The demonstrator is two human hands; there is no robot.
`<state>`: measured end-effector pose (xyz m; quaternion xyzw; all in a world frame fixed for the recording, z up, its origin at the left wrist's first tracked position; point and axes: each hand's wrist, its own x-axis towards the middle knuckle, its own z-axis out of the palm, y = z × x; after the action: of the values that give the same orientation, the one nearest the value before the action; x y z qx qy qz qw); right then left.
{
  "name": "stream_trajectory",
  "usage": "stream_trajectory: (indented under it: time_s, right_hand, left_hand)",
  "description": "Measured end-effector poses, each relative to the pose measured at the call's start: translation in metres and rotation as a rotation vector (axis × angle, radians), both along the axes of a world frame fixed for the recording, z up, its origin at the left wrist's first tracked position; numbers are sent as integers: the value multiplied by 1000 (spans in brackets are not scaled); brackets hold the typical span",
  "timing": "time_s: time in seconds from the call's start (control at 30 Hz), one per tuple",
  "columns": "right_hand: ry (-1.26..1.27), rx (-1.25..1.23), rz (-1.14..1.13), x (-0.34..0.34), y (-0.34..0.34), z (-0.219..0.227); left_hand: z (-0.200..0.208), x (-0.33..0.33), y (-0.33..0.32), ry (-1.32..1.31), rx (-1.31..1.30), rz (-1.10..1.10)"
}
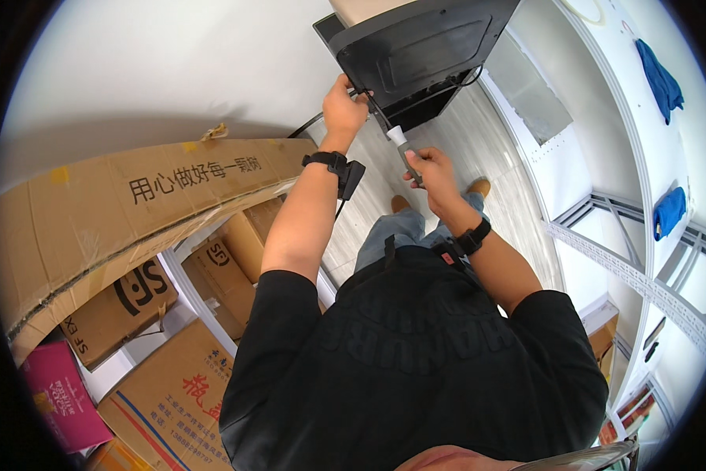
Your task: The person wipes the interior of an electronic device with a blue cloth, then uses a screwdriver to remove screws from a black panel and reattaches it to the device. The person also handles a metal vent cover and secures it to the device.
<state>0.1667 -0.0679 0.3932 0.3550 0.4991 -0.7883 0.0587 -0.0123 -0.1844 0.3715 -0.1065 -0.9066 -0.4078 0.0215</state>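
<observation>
My right hand [436,174] is wrapped round the handle of a screwdriver [398,136], grey with a white collar. Its dark shaft slants up and left towards the lower left corner of a black panel [424,51] with a raised, rounded pattern. At that corner my left hand [343,112] is closed, thumb and fingers bent close to the shaft's far end. What sits between those fingers is too small to make out. The screwdriver's tip is hidden there. Below the panel shows a dark boxy body [427,104], with a thin black cable [475,77] looping at its right.
Along the left runs a long cardboard carton [164,169], above shelves of brown boxes [204,377] and a magenta box [66,396]. White shelving [604,243] with blue cloths [669,212] stands at the right. My feet are on pale wood-look flooring [510,212].
</observation>
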Motion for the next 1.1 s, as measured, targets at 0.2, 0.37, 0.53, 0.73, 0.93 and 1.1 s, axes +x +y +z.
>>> stream_trajectory:
  time_s: [0.2, 0.37, 0.53, 0.73, 0.93, 1.1]
  right_hand:
    - [-129, -238, 20, -6, 10, -11]
    - [-88, -111, 132, -9, 12, 3]
    - [6, -23, -9, -8, 0, -3]
    - [-149, -300, 61, -13, 7, -6]
    - [-76, -202, 96, -15, 12, 3]
    - [-8, 58, 45, -12, 5, -4]
  left_hand:
    - [3, 0, -2, 18, -47, -39]
    - [5, 2, -1, 19, -61, -36]
    - [7, 4, -1, 27, -69, -40]
    - [3, 3, -1, 50, -74, -39]
    - [4, 2, -2, 21, -66, -45]
    - [4, 1, -2, 16, -49, -63]
